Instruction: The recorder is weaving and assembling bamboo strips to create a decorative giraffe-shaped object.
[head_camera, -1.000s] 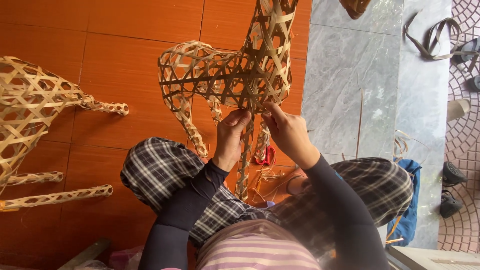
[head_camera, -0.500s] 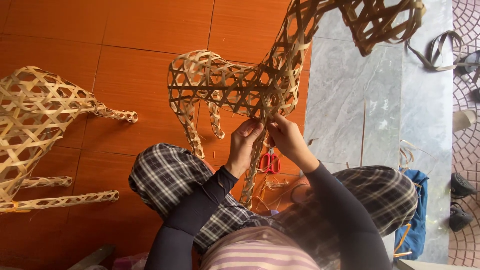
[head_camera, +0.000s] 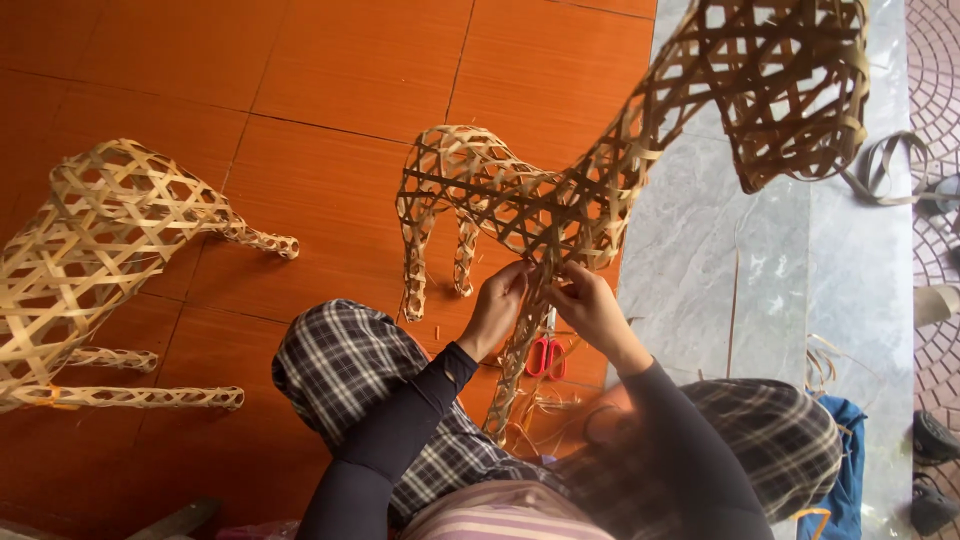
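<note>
Two woven bamboo animal figures: one (head_camera: 560, 200) upright before the seated person, one (head_camera: 90, 270) lying at left. Left hand (head_camera: 497, 305) and right hand (head_camera: 583, 300) each pinch strips at the upright figure's chest. One pair of red scissors (head_camera: 545, 357) lies beneath. Orange tiled floor (head_camera: 300, 80); grey marble strip (head_camera: 700, 290) alongside.

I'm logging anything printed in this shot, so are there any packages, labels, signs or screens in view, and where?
None in view. The left hand and right hand work on a woven bamboo animal frame; red scissors lie on the orange tile floor, and a second woven frame lies at the left.
</note>
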